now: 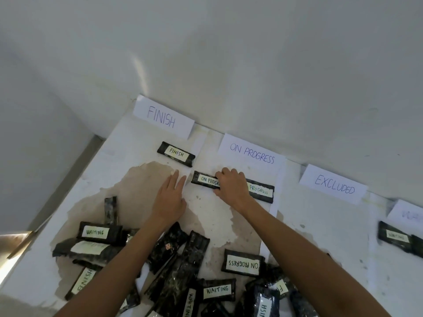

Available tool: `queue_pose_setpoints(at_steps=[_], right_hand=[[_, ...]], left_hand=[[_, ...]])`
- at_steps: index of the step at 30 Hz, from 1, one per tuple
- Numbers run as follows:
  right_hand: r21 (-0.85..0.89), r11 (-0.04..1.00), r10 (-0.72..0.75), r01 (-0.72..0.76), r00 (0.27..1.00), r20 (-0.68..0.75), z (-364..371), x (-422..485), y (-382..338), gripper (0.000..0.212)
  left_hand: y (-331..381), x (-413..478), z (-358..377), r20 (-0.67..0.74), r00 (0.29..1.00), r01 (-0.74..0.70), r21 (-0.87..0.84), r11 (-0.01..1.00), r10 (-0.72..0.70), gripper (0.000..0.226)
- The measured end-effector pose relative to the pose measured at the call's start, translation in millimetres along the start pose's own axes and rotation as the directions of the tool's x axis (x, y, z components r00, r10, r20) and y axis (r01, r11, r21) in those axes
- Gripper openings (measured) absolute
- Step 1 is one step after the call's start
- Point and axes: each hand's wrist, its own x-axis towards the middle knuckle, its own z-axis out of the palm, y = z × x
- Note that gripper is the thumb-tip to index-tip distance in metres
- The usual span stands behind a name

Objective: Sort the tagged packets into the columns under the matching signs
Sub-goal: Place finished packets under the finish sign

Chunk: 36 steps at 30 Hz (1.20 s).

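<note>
Paper signs lie along the wall: FINISH [163, 117], ON PROGRESS [251, 152], EXCLUDED [333, 184], and a partly cut-off one [409, 213]. A black packet tagged FINISH [176, 154] lies under its sign. My right hand [231, 185] grips a packet tagged ON PROGRESS [204, 179] by its right end, just left of another ON PROGRESS packet [261, 190] under that sign. My left hand [170, 197] rests flat on the table with straight fingers, holding nothing. A pile of tagged black packets [183, 266] lies near me.
A WAITING packet [397, 236] lies under the far-right sign. The white table [320, 225] has a worn brown patch in the middle. A wall runs behind the signs, and the table's left edge [68, 179] drops off.
</note>
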Motion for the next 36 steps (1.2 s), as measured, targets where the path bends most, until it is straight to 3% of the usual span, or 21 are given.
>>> queue_pose_setpoints(at_steps=[6,13,23,27,30,33,36], right_hand=[[0.052,0.994,0.100,-0.099,0.995,-0.021,8.1,15.2,10.5,0.041],[0.120,0.983,0.142,-0.141,0.990,-0.002,15.6,23.8,14.9,0.045],[0.177,0.975,0.137,-0.133,0.991,-0.011,16.7,23.9,19.3,0.050],[0.272,0.954,0.139,-0.126,0.990,-0.029,10.5,14.1,31.8,0.059],[0.239,0.939,0.242,-0.249,0.969,0.056,15.1,-4.5,49.9,0.064],[0.144,0.925,0.339,-0.351,0.935,0.102,23.2,-22.2,63.3,0.056],[0.172,0.926,0.331,-0.336,0.942,0.058,26.7,-27.4,68.1,0.053]], left_hand=[[10.2,41.7,-2.5,-0.030,0.995,-0.086,0.155,0.984,0.092,0.071],[-4.7,67.6,-5.7,-0.025,0.998,-0.053,0.259,0.964,0.061,0.062],[-13.1,71.4,-9.5,-0.091,0.994,-0.029,0.270,0.963,0.056,0.062],[1.4,74.4,-3.4,-0.106,0.966,-0.200,0.272,0.941,0.236,0.052],[14.6,76.9,6.2,-0.043,0.925,-0.348,0.307,0.886,0.378,0.049],[22.1,81.3,12.2,-0.026,0.902,-0.405,0.301,0.863,0.432,0.045],[23.2,89.0,15.0,-0.036,0.888,-0.431,0.281,0.858,0.458,0.045]])
